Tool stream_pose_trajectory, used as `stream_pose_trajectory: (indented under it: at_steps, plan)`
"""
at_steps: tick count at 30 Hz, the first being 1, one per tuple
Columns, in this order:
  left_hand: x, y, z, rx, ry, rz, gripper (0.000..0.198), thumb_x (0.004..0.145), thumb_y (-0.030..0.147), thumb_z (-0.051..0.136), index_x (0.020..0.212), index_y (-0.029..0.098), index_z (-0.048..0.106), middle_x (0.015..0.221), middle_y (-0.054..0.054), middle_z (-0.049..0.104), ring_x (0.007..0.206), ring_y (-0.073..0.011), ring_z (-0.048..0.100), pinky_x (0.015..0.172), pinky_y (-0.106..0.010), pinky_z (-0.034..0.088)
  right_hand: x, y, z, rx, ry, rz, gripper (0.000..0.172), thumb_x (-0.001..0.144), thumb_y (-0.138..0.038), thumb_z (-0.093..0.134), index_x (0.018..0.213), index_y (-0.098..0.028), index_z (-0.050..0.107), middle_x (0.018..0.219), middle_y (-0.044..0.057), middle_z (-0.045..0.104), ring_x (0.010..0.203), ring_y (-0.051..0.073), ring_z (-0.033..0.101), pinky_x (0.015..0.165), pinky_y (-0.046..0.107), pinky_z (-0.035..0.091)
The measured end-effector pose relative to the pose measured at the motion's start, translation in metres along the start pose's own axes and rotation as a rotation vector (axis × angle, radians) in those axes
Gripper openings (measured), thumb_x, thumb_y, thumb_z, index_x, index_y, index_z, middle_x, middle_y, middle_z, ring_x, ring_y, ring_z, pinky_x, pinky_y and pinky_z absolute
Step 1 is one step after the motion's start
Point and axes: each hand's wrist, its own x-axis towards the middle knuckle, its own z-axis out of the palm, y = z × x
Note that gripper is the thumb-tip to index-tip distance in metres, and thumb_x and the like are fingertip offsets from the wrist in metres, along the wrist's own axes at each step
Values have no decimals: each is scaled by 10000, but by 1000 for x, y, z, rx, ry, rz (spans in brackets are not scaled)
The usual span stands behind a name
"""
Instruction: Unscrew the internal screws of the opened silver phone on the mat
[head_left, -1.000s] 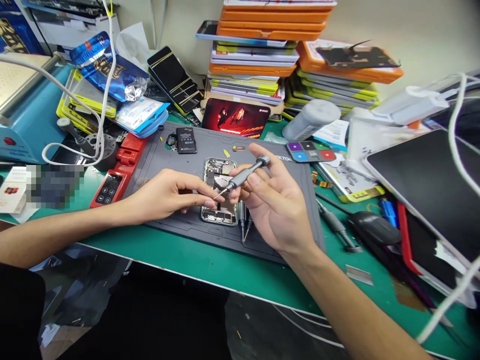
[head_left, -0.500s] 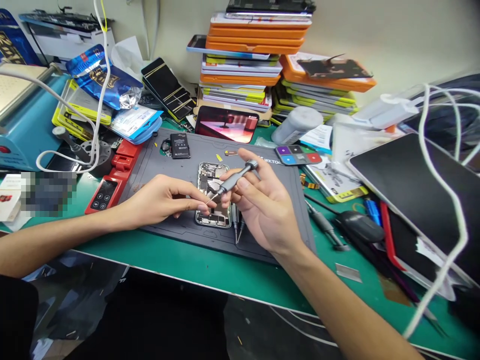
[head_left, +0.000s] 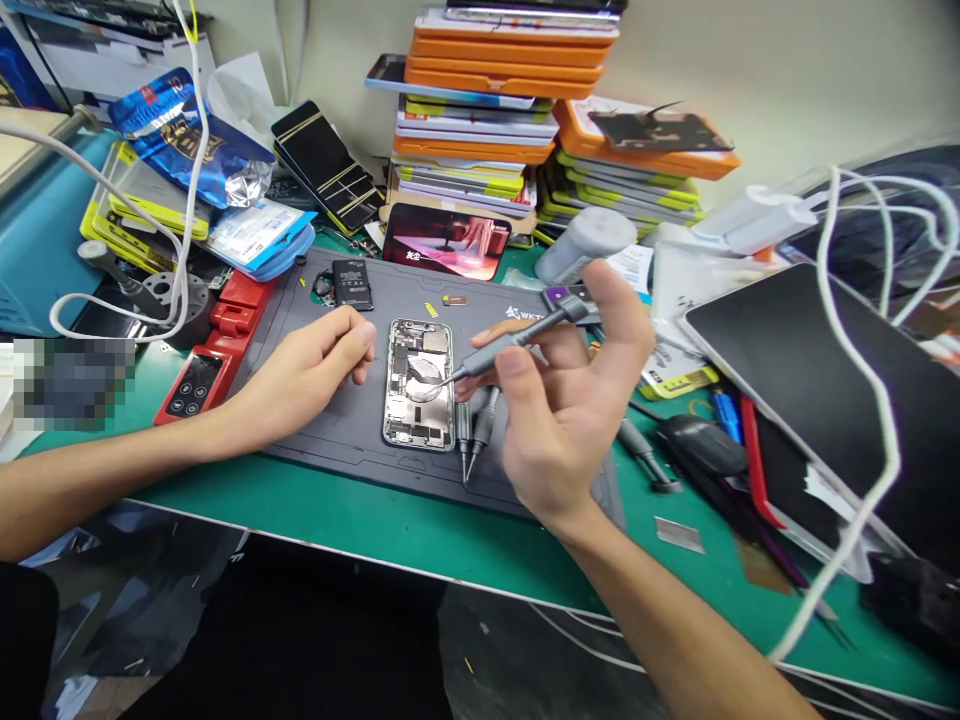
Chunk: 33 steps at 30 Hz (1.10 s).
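An opened phone point(head_left: 420, 385) lies on the grey work mat point(head_left: 330, 420), its inner parts and round coil showing. My right hand point(head_left: 559, 400) holds a grey precision screwdriver point(head_left: 517, 338) between thumb and fingers, the forefinger raised behind its cap. The tip slants down to the left, over the phone's middle. Left of the phone, my left hand point(head_left: 307, 375) hovers with its fingers curled in; whatever they may hold is hidden. Two more screwdrivers point(head_left: 480, 430) lie against the phone's right side. A black battery point(head_left: 352, 285) rests near the mat's upper left.
A lit phone point(head_left: 448, 242) leans before stacked orange boxes point(head_left: 510, 75). A red device point(head_left: 196, 385) stands at the mat's left edge. To the right are a dark flat panel point(head_left: 810, 370), a black mouse-shaped object point(head_left: 705, 445), tweezers and a looping white cable point(head_left: 862, 370).
My left hand has come away from the screwdriver tip and moved left, fingers curling in. My right hand has shifted right with the screwdriver, uncovering more of the phone. The view has shifted slightly.
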Motion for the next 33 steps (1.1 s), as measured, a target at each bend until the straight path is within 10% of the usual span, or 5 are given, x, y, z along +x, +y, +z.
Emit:
stream_pose_trajectory:
  at_steps: [13, 33]
  plan:
    - [-3, 1, 5, 38, -62, -5, 366, 1093, 432, 519, 806, 208, 556, 714, 39, 586, 672, -132, 519, 662, -280, 391, -4, 28, 4, -324, -295, -411, 639, 1077, -214, 582, 1643, -406, 354, 1600, 78, 596, 1136, 206, 780, 908, 400, 753]
    - [-3, -1, 7, 80, -110, -43, 363, 1090, 453, 505, 827, 214, 583, 693, 42, 613, 639, -143, 542, 636, -280, 386, -3, 27, 4, -530, -317, -501, 719, 1070, -203, 607, 1695, -386, 304, 1549, 84, 651, 1050, 208, 811, 851, 356, 739]
